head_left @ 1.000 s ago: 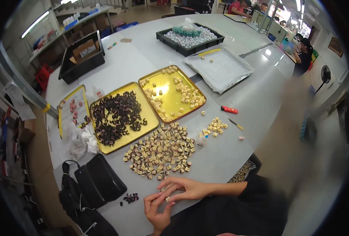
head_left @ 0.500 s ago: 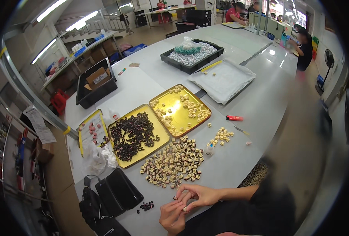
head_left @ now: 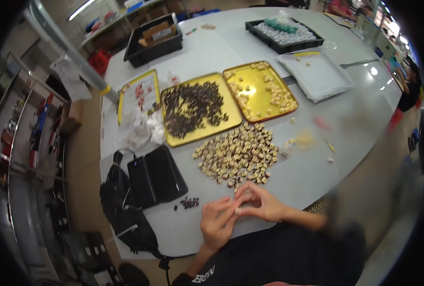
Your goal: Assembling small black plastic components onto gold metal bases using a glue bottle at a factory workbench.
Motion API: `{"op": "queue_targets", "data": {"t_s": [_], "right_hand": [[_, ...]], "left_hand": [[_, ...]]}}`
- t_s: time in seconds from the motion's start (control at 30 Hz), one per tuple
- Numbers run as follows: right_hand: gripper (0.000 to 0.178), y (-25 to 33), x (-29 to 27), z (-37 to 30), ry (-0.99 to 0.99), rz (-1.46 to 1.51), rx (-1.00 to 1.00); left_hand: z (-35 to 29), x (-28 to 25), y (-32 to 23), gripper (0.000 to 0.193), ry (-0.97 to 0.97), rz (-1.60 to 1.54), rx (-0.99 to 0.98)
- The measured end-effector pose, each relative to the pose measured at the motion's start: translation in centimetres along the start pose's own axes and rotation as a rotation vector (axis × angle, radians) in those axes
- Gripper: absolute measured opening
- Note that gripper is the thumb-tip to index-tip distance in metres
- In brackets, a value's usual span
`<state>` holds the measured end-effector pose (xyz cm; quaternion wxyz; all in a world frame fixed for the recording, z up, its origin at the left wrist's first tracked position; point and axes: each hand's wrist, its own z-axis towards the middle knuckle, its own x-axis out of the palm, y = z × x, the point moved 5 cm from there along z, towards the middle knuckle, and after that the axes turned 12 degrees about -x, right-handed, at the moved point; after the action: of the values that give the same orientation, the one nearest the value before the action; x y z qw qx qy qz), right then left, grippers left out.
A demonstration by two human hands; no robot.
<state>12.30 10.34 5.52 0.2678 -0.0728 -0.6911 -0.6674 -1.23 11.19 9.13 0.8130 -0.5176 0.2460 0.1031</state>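
Note:
My left hand (head_left: 217, 220) and my right hand (head_left: 258, 202) meet at the near edge of the grey table (head_left: 364, 114), fingertips pinched together around one small pale piece that is mostly hidden. Just beyond my fingers lies a heap of several small beige-and-brown pieces (head_left: 238, 155). A tiny cluster of dark bits (head_left: 188, 203) sits left of my left hand. Farther back, a gold tray (head_left: 171, 138) holds dark pieces and a second gold tray (head_left: 250, 90) holds pale ones.
Two black phones or cases (head_left: 155, 175) and a black bag (head_left: 123, 212) lie to the left. A third narrow tray (head_left: 121, 97) with reddish bits, crumpled plastic (head_left: 138, 131), a white bag (head_left: 317, 74) and two black crates (head_left: 150, 40) (head_left: 283, 33) stand farther back.
The view has shifted and swung, so the table now sits more upright in the picture. My hands stay together at the table's near edge, still pinching the small piece.

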Motion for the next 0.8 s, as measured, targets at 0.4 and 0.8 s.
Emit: {"op": "queue_targets", "data": {"t_s": [0.4,0.8], "right_hand": [[0.042,4.3,-3.3,2.6,-0.446,-0.681,-0.597],[0.025,2.5,-4.2,1.4,-0.418,-0.560,-0.576]], "left_hand": [[-1.3,-4.3,5.7,0.029,-0.336,0.407,-0.388],[-0.8,-2.1,5.7,0.026,-0.154,0.438,-0.341]]}}
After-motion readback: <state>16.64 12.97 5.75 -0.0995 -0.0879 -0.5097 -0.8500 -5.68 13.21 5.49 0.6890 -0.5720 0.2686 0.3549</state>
